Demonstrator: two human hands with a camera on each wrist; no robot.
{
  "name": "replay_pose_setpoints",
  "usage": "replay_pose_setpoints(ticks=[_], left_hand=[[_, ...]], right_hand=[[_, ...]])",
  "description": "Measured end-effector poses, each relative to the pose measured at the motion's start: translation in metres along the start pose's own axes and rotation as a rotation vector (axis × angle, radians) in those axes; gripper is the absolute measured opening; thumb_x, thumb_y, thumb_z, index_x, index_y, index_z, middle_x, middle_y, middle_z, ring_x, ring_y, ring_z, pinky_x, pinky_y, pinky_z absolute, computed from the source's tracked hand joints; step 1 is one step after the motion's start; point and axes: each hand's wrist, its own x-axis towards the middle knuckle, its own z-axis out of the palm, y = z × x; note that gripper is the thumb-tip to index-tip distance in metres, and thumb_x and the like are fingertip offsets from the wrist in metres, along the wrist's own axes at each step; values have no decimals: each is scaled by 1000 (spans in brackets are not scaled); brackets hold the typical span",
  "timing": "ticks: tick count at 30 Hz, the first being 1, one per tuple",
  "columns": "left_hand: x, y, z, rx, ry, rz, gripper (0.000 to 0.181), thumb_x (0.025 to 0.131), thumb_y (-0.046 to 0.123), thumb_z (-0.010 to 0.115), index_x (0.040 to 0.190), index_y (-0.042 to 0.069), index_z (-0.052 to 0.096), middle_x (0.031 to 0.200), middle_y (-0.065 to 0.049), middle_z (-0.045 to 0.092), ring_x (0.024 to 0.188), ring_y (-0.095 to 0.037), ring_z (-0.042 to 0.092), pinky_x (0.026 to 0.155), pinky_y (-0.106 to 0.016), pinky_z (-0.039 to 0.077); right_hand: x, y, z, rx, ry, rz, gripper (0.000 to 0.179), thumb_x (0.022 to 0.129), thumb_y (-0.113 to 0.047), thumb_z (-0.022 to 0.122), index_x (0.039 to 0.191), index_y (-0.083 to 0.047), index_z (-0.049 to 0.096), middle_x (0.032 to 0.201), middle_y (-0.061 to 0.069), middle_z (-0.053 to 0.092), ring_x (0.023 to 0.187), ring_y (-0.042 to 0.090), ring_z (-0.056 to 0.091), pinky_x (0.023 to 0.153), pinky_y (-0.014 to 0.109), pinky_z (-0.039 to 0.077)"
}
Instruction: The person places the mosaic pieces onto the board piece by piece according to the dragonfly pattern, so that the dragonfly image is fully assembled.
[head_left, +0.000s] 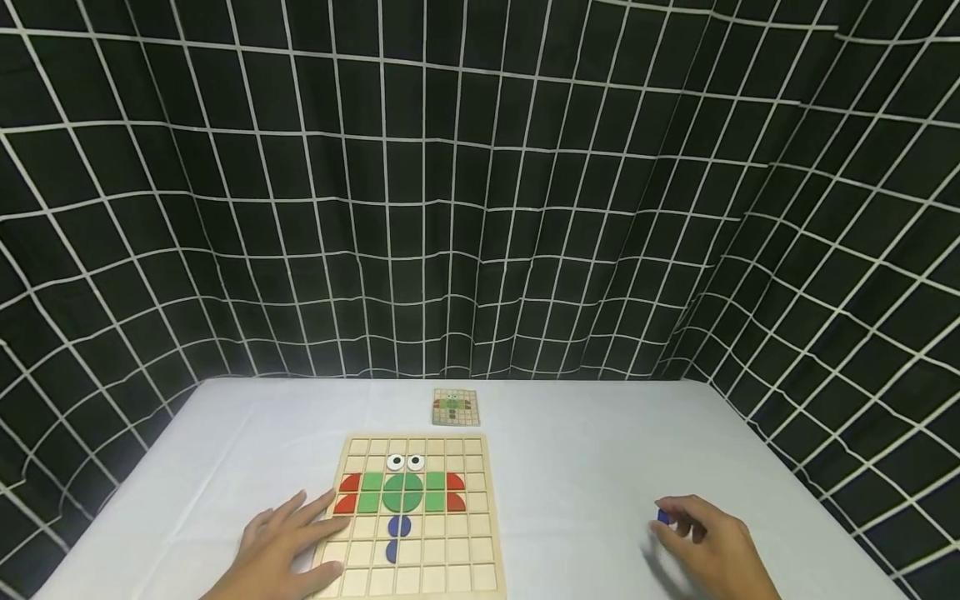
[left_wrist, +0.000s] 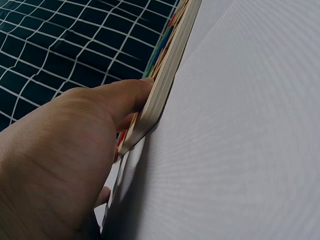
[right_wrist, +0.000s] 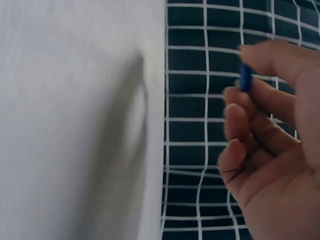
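Note:
A wooden grid board (head_left: 447,552) lies on the white table. Its cells hold green squares and quarter circles, red quarter pieces, two eye pieces and blue quarter pieces (head_left: 400,526). My left hand (head_left: 281,546) rests along the board's left edge with fingers spread; the left wrist view shows the thumb (left_wrist: 132,92) touching the board's edge (left_wrist: 162,90). Off to the right, my right hand (head_left: 708,537) pinches a small blue piece (head_left: 663,517) between thumb and fingers above the table. Seen edge-on in the right wrist view, the blue piece (right_wrist: 245,77) shows no clear shape.
Behind the board lies a small pattern card (head_left: 455,407) picturing a similar figure. White cloth (head_left: 577,467) covers the table between the board and my right hand. A black curtain with white grid lines (head_left: 450,208) hangs around the table's back and sides.

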Motion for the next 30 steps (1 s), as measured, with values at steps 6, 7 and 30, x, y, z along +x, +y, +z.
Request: replay_pose_setpoints(ticks=[6,7,30], left_hand=[[-1,2,-1,0,-14,-5,54,88,48,87,132,18,79,154,-17,61,144,-58,43,106,-82,24],[-1,3,-1,-1,-24,-10,54,89,48,86,133,18,79,155,-17,60,145,-59,42,107,-83,23],[-6,12,-11,20,16,4,49,90,47,85,132,22,80,156,-11,60,147,-54,42,108,-76,25]], right_hand=[[4,-15,3,95,94,-167,36,69,13,93,94,-10,80,80,-22,60,67,6,52,58,19,39],[5,-19,3,108,97,-189,37,68,13,92,95,-10,80,80,-21,60,67,7,51,58,20,39],[30,-100,16,245,61,-394,41,72,11,93,103,-12,80,90,-15,70,77,11,61,65,20,48]])
